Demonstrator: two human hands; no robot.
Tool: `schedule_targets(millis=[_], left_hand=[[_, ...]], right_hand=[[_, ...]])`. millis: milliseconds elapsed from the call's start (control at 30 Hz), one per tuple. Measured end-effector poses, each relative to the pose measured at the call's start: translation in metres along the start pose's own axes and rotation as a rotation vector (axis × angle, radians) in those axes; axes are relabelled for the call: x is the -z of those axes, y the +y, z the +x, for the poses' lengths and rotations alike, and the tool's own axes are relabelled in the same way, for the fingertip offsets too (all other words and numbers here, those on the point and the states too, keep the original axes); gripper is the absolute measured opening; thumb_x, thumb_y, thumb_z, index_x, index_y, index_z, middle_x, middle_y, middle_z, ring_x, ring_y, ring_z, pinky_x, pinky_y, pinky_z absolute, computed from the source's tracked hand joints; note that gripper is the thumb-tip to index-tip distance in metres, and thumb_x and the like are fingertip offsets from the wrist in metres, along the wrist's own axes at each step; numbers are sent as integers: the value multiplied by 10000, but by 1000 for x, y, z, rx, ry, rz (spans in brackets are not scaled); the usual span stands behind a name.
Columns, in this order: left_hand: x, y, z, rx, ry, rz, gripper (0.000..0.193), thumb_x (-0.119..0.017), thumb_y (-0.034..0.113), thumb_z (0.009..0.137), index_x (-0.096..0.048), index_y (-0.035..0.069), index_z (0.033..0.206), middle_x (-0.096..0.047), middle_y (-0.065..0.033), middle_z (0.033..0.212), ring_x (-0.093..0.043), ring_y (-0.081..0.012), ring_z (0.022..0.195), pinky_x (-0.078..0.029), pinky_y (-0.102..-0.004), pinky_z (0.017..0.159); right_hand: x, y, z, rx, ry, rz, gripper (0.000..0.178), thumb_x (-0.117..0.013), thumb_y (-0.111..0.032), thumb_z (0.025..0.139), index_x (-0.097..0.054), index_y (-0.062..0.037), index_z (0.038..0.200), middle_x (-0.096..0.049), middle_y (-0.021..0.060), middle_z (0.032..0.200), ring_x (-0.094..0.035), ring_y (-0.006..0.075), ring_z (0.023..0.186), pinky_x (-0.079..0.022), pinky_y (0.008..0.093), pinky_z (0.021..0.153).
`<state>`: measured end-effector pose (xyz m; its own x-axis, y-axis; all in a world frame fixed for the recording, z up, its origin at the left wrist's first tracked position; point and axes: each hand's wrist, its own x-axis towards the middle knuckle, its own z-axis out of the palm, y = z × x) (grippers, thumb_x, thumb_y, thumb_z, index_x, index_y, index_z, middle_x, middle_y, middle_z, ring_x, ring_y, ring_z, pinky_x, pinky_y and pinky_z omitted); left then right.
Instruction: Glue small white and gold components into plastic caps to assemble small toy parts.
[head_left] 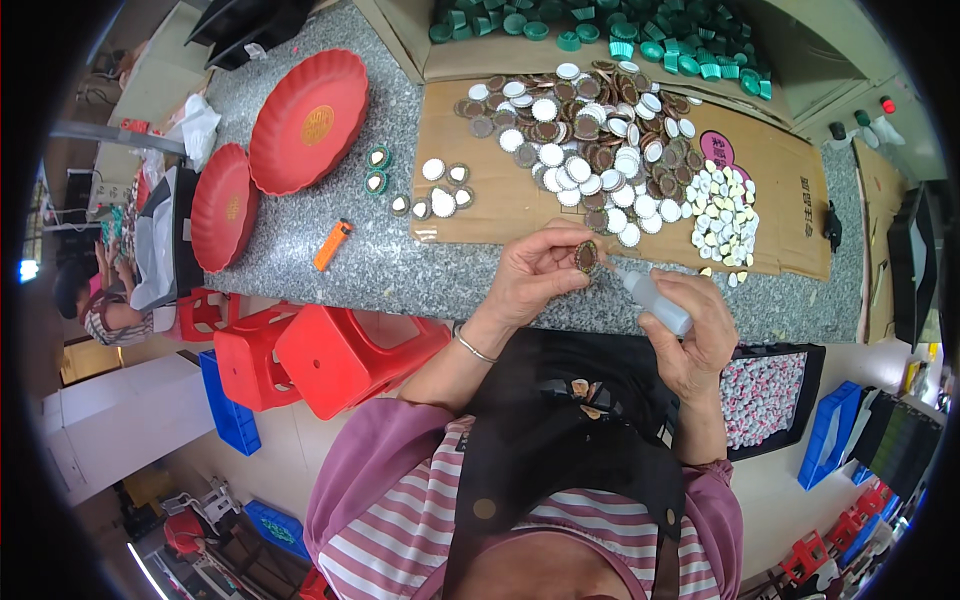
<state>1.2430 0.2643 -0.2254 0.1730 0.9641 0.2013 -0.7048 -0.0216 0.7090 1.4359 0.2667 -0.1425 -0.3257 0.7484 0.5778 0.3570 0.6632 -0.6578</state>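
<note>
Pinched in the fingers of my left hand (540,268) is a round brown disc (586,257) with a scalloped rim, its brown face showing. My right hand (697,338) is wrapped round a translucent squeeze bottle (660,304). The bottle's thin nozzle points at the disc and ends close beside it; whether they touch I cannot tell. Beyond my hands, a heap of brown and white discs (575,172) lies on a cardboard sheet (460,225). To its right is a pile of small white and yellowish heart-like pieces (722,215).
Green fluted cups (620,48) fill a box at the back. On the left of the grey speckled counter (400,290) are two red scalloped trays (280,135), an orange lighter (333,246) and several finished-looking pieces (377,182). Red stools (335,360) stand below, left. A person (115,310) sits far left.
</note>
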Motion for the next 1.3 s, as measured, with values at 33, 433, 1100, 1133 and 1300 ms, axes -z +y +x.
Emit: schedule_targets(millis=[33, 433, 1100, 1133, 1300], left_hand=[[1, 0, 0, -15, -2, 4, 429, -617, -123, 739, -548, -17, 1150, -511, -111, 1110, -554, -216, 1027, -457, -303, 894], [3, -1, 1, -41, 19, 24, 431, -610, -122, 748, -544, -13, 1160, -497, -113, 1137, -547, -227, 1054, -443, -319, 930], [-2, 3, -5, 208, -9, -200, 402, -583, 26, 842, -484, -13, 1230, -572, -146, 1153, -565, -220, 1060, -442, -372, 949], [-2, 3, -5, 218, -7, -201, 403, -587, 28, 840, -486, -14, 1228, -571, -146, 1154, -565, -220, 1059, -443, -370, 947], [0, 1, -6, 233, -5, -206, 403, -601, 33, 833, -491, -13, 1218, -571, -150, 1156, -568, -222, 1054, -447, -360, 940]], right_hand=[[0, 0, 0, 5, -5, -3, 348, -751, -94, 677, -590, -22, 976, -652, 150, 913, -629, 272, 765, -501, 328, 645], [0, -1, 1, 4, -29, 5, 345, -751, -88, 671, -588, -19, 967, -651, 151, 900, -627, 270, 746, -493, 321, 631], [2, 2, -4, -140, 3, 151, 312, -733, -78, 682, -592, -5, 951, -645, 163, 907, -630, 266, 804, -493, 319, 684], [2, 2, -4, -139, 8, 154, 315, -734, -79, 680, -592, -5, 951, -645, 163, 906, -630, 267, 805, -493, 319, 684], [2, 2, -5, -138, 21, 153, 311, -734, -83, 684, -592, -3, 949, -646, 163, 905, -631, 269, 805, -493, 320, 686]])
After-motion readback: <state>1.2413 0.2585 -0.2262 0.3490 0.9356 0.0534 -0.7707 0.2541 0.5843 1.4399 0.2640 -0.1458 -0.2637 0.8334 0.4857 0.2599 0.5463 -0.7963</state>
